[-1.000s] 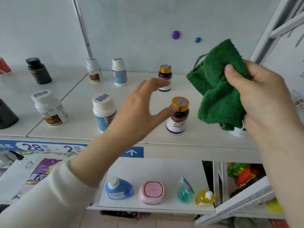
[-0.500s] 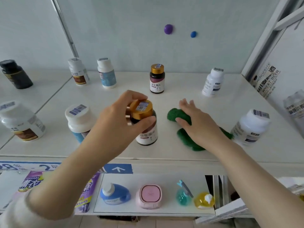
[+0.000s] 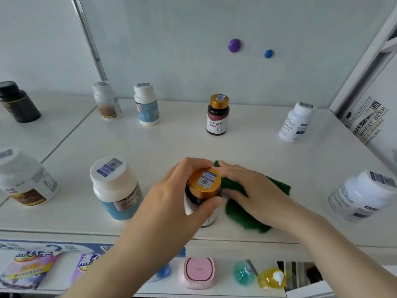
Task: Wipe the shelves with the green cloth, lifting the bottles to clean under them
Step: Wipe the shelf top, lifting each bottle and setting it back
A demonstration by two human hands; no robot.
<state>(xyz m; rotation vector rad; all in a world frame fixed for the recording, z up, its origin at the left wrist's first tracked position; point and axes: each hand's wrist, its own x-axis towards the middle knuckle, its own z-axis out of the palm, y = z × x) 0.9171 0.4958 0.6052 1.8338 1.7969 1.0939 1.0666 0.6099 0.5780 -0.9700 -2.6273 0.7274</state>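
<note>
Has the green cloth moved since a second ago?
Yes: the cloth came down from mid-air onto the shelf, now under the right hand, beside the held bottle.

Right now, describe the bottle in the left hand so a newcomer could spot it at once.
Look at the white upper shelf, near its front edge at the middle. There the left hand grips a dark bottle with a gold cap, just left of the green cloth under the right hand. Its twin stands free by the back wall; the near neighbours have white caps.
</note>
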